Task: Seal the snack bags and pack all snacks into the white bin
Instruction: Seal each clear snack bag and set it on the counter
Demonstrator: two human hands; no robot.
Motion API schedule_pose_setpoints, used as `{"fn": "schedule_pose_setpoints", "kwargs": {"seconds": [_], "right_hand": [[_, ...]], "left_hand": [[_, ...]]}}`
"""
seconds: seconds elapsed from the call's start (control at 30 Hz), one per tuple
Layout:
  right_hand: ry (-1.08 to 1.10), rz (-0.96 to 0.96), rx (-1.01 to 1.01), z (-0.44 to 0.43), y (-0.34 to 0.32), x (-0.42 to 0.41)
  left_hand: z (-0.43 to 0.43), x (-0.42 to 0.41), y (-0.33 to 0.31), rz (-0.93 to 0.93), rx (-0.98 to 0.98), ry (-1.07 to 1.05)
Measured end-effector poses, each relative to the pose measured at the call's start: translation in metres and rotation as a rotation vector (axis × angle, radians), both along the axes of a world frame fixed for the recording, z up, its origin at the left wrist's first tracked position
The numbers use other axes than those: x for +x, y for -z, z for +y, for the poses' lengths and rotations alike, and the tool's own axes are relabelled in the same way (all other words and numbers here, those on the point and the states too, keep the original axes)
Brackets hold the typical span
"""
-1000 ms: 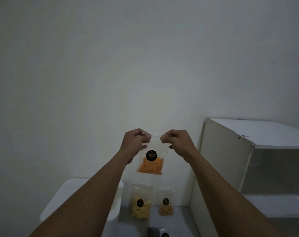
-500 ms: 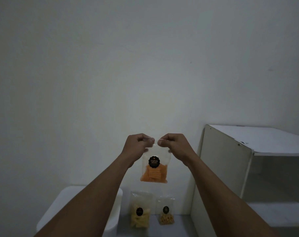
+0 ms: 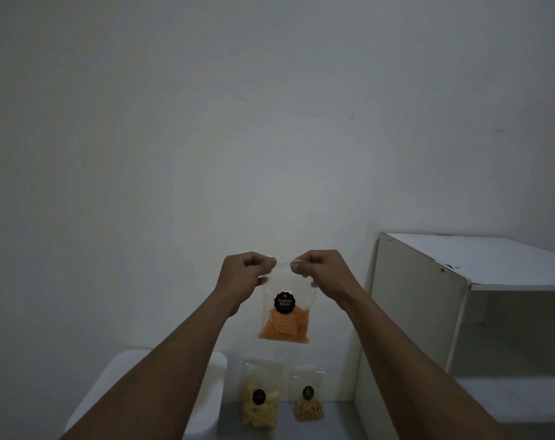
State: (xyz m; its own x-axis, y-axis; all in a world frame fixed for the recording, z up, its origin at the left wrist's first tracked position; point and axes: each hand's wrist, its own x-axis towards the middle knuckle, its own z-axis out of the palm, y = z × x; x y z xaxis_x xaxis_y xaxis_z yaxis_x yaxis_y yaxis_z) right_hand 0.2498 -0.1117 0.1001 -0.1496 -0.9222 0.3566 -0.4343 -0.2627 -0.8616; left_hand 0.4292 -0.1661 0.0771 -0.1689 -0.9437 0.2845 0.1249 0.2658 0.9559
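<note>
We pinch the top edge of the orange bag (image 3: 284, 315) with left hand (image 3: 243, 279) and right hand (image 3: 325, 276), holding it above the bin (image 3: 206, 414), two more bags (image 3: 260, 398) just beside that bin.

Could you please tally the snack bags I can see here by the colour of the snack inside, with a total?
Orange snack bag, held up by the left hand and right hand: 1
Pale yellow snack bag, leaning on the wall: 1
Light brown snack bag, leaning on the wall: 1
Total: 3
</note>
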Motion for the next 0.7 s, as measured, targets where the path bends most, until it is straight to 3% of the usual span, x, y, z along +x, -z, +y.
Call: {"fn": "schedule_pose_setpoints", "kwargs": {"seconds": [0.1,0.33,0.57,0.7], "right_hand": [[-0.014,0.034,0.021,-0.002,0.000,0.004],[0.010,0.119,-0.031,-0.006,-0.003,0.003],[-0.015,0.008,-0.025,-0.005,0.004,-0.003],[0.013,0.008,-0.025,-0.003,0.005,-0.012]], "left_hand": [[-0.003,-0.001,-0.001,-0.083,-0.064,-0.071],[-0.002,-0.005,0.001,-0.091,-0.051,0.084],[-0.012,-0.007,-0.003,-0.156,-0.151,-0.097],[-0.014,-0.007,-0.007,-0.091,-0.123,-0.041]]}}
